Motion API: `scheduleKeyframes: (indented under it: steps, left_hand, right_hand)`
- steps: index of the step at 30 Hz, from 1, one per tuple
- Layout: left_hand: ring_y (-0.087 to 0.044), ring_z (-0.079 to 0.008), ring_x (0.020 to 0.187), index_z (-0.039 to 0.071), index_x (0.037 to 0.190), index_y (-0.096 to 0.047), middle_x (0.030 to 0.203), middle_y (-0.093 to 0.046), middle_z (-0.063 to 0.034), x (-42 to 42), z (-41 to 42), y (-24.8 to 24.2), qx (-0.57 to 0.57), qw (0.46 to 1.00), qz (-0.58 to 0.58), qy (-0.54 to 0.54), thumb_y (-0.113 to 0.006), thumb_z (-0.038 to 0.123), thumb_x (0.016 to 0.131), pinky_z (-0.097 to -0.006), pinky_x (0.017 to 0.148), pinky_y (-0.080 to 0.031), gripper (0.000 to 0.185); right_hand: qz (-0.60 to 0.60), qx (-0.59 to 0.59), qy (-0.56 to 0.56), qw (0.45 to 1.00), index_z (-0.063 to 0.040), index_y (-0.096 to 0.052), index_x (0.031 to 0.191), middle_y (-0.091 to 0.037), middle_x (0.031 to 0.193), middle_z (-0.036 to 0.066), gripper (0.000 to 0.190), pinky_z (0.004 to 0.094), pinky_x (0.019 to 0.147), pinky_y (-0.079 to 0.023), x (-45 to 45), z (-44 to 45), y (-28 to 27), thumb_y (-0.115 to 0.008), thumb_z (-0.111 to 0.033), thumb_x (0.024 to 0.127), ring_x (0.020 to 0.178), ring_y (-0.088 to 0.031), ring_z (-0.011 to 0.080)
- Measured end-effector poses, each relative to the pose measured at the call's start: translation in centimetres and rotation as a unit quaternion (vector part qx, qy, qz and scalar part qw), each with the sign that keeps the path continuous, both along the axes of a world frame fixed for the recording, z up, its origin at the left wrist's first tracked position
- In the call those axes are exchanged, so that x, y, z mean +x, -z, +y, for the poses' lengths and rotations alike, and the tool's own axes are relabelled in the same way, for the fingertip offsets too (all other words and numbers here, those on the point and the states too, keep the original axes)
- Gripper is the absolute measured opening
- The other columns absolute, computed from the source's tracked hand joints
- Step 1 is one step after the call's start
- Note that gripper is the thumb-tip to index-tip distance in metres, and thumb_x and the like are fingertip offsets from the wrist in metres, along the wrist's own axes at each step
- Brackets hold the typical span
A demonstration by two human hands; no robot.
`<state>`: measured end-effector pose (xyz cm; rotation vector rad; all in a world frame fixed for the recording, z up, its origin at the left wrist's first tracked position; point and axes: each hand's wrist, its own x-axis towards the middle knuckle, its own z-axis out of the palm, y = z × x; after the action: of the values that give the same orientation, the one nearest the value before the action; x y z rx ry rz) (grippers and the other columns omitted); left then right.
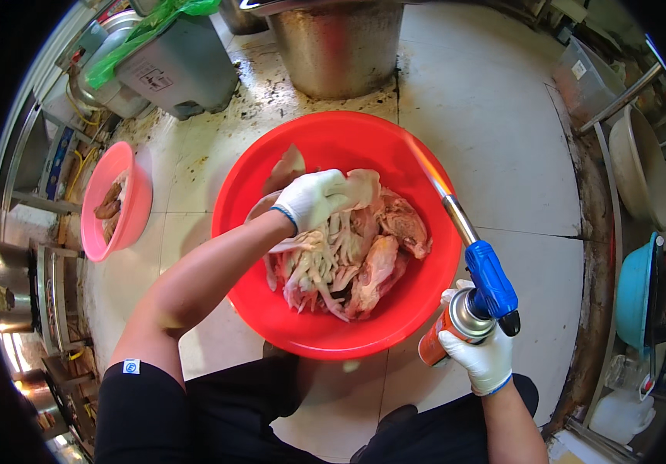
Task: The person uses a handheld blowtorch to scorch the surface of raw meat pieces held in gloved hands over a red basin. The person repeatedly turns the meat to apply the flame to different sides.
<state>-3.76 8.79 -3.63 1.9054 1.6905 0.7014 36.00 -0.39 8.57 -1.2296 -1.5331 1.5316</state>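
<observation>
A big red plastic basin (333, 339) stands on the floor before me, with raw chicken feet (315, 267) and larger pieces of raw meat (376, 272) in it. My left hand (312, 200), in a white glove, grips a pale piece of raw skin or meat (362, 188) over the heap. In my gloved right hand (481, 354), at the basin's lower right, is the orange can of a gas blowtorch (489, 278) with a blue head. Its metal nozzle points up and left, and an orange flame (426, 162) burns from it over the basin's right rim.
A pink basin (141, 214) with browned pieces stands on the left. Beyond the red basin are a large metal pot (339, 52) and a grey bin (179, 69) with a green bag. Shelving on the right holds a blue-green basin (634, 290) and a beige basin (637, 168).
</observation>
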Motion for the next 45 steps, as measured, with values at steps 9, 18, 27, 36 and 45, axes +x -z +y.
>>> scheduleKeyframes:
  steps: [9, 18, 27, 36, 45]
  left_hand:
    - [-0.074, -0.0317, 0.080, 0.002, 0.098, -0.078, 0.088, -0.076, -0.0194, -3.1, -8.6, -0.1, -0.246, 0.959, -0.013, -0.138, -0.086, 0.030, 0.085, -0.0404, 0.077, -0.057, 0.032]
    - [-0.074, -0.0357, 0.092, 0.011, 0.113, -0.079, 0.101, -0.076, -0.0145, -5.1, -11.3, -10.9, 0.059, 0.981, 0.174, -0.057, -0.077, 0.014, 0.094, -0.0387, 0.082, -0.060, 0.020]
    - [-0.074, -0.0358, 0.085, 0.010, 0.109, -0.078, 0.093, -0.075, -0.0138, -4.4, -14.3, -22.2, 0.162, 0.940, 0.295, -0.054, -0.074, 0.016, 0.095, -0.0433, 0.075, -0.061, 0.016]
    - [-0.078, -0.0301, 0.101, 0.006, 0.121, -0.076, 0.120, -0.080, -0.0121, -0.4, -16.9, -28.0, 0.281, 0.921, 0.268, -0.021, -0.073, 0.004, 0.093, -0.0371, 0.086, -0.064, 0.028]
    - [-0.078, -0.0341, 0.104, -0.001, 0.115, -0.075, 0.114, -0.080, -0.0189, 3.2, -16.4, -29.9, 0.305, 0.925, 0.224, -0.012, -0.078, 0.000, 0.089, -0.0394, 0.088, -0.065, 0.026]
  right_hand:
    - [-0.054, 0.074, -0.068, 0.993, -0.004, -0.059, 0.134, -0.073, 0.118, 0.006, 0.069, 0.0349, 0.096, -0.060, -2.7, -0.8, 0.6, -0.095, -0.003, 0.076, 0.105, -0.072, 0.0150]
    - [-0.073, 0.051, -0.142, 0.986, -0.003, -0.058, 0.137, -0.075, 0.120, 0.007, 0.072, 0.0334, 0.101, -0.058, -5.1, -2.6, -3.1, -0.096, -0.008, 0.077, 0.109, -0.072, 0.0129]
    - [0.022, 0.056, -0.155, 0.986, -0.006, -0.060, 0.134, -0.073, 0.114, 0.005, 0.070, 0.0344, 0.096, -0.060, -5.8, -3.2, -4.7, -0.098, -0.009, 0.075, 0.104, -0.071, 0.0128]
    - [0.080, 0.075, -0.170, 0.979, -0.004, -0.059, 0.136, -0.074, 0.120, 0.006, 0.070, 0.0344, 0.105, -0.056, -5.5, -3.5, -7.4, -0.095, -0.005, 0.076, 0.111, -0.070, 0.0137]
    - [0.082, 0.073, -0.152, 0.982, -0.004, -0.058, 0.137, -0.073, 0.120, 0.007, 0.071, 0.0348, 0.103, -0.057, -4.0, -3.7, -7.6, -0.095, -0.007, 0.077, 0.110, -0.071, 0.0146]
